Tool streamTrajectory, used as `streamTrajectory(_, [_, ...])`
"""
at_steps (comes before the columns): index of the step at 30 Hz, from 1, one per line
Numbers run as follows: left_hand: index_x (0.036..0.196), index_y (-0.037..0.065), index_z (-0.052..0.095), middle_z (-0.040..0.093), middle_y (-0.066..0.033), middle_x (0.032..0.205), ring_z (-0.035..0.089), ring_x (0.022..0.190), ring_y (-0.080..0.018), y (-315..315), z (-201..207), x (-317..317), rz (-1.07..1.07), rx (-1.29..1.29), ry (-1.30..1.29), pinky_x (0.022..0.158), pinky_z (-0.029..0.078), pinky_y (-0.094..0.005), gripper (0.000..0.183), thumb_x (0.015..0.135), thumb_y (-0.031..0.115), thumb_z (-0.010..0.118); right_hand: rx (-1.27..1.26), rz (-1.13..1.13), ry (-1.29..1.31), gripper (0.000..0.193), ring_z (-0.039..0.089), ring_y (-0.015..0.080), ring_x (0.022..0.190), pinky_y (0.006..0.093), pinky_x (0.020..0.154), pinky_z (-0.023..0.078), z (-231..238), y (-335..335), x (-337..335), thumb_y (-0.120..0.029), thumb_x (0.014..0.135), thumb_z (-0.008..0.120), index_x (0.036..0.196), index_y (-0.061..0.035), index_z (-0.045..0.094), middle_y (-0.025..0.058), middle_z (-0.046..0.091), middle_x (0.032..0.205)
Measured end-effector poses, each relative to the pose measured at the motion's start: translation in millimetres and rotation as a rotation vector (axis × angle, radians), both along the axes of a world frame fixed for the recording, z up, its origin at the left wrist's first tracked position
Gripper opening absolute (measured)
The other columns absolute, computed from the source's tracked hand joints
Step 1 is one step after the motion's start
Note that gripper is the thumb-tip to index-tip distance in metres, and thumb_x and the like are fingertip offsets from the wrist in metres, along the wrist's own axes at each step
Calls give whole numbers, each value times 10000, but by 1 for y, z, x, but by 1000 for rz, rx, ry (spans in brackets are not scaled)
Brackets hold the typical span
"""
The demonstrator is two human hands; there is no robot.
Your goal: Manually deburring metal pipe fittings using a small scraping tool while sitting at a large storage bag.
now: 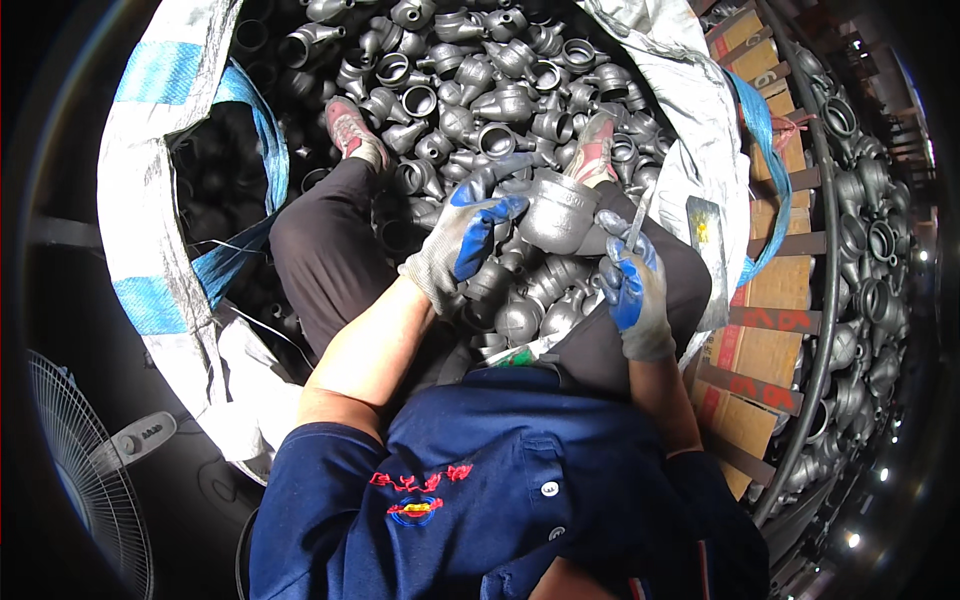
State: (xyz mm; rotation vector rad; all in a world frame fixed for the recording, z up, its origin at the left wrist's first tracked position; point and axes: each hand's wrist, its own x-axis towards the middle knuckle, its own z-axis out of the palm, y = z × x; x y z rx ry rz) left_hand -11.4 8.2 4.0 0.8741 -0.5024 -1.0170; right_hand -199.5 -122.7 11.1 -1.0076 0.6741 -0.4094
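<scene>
A grey cast-metal fitting point(556, 212), with a wide round cup and a narrower neck, is held up over my lap. My left hand point(470, 232), in a grey glove with blue coating, is closed around its neck end, the fingers partly hiding it. Just right of the cup, my right hand point(636, 285), gloved the same way, is closed on a thin flat metal tool point(640, 218) that looks like a file. The tool points up and away, apart from the fitting. Below the held fitting, several similar castings point(520, 318) lie between my legs.
A large white woven sack point(150, 215) with blue straps surrounds me, full of grey castings point(500, 100) around my shoes. At the right stands a slatted crate side point(775, 290) and a metal rail point(828, 250), with more castings point(870, 250) beyond. A fan point(90, 480) stands lower left.
</scene>
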Motion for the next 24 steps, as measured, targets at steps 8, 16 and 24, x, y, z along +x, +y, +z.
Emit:
streamTrajectory(8, [1319,16,416,586,-104,1147,565,1042,-168,-1,-5,-4,50,116,15,927,445,-310,529,839,94,623,-68,-27,70,353,382,11,501,166,406,311,-4,8,1,-42,865,496,1211,26,516,-56,433,656])
streamTrajectory(16, [1204,10,505,615,-89,1045,617,914,-153,2,-1,2,35,63,239,797,520,-275,398,820,20,612,-156,-38,91,264,434,14,507,171,424,365,-9,13,-1,-4,827,548,1089,-12,581,-11,562,745])
streamTrajectory(24, [1118,44,590,619,-48,1010,592,882,-130,1,-9,4,79,134,156,771,484,-262,274,850,72,545,-157,32,103,355,469,30,553,164,475,384,-2,17,-1,0,838,529,1193,23,537,3,555,748])
